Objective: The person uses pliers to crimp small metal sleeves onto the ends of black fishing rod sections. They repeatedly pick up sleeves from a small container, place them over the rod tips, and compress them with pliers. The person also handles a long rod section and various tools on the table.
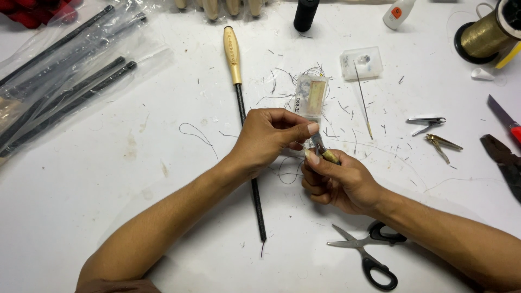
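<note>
While my two hands meet over the middle of the white table (163,179), my left hand (268,138) pinches the lower end of a small clear plastic packet with a pale card inside (311,97), thumb and fingers closed on it; my right hand (336,182) is clenched around a short olive-brown stub with a metal tip (327,155), thumb pressed on top, and that stub touches the packet's bottom edge, right between both hands; under my left wrist runs a long thin black rod with a light wooden handle (234,54), the handle pointing away from me and the tip near my left forearm; just beside my right forearm, on the near side, lie black-handled scissors (366,255), blades shut; well to the right rest silver nail clippers (429,122) and a brass-coloured clip (442,144); beyond the packet sits a clear plastic box (362,62) with a thin needle-like stick (362,100) leaning out of it; a spool of gold thread (485,35) stands at the far right corner; black rods in clear plastic sleeves (59,81) lie at the far left; short dark thread clippings (336,106) are scattered around the packet.
</note>
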